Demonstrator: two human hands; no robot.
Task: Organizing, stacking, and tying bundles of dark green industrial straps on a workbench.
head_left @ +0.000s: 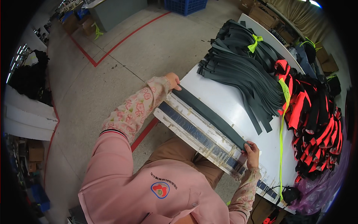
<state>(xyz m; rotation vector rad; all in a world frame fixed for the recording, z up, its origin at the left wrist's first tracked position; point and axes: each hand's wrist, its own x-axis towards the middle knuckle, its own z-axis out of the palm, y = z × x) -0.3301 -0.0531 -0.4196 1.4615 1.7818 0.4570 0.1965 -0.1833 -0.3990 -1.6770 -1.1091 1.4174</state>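
A long dark grey rubbery strip (pixel 210 115) lies stretched along the near edge of a white table (pixel 231 102). My left hand (pixel 173 80) presses its far end at the table's left corner. My right hand (pixel 252 151) pinches the other end near the table's front. Beside the strip, on the table's edge, runs a glue-stained board with a dark blue strip (pixel 194 130) on it.
A big bundle of dark grey strips (pixel 242 63), tied with a neon yellow band, lies at the back of the table. A pile of red and black pieces (pixel 317 119) sits at the right. Red lines mark the concrete floor (pixel 112 67); boxes and a blue crate stand beyond.
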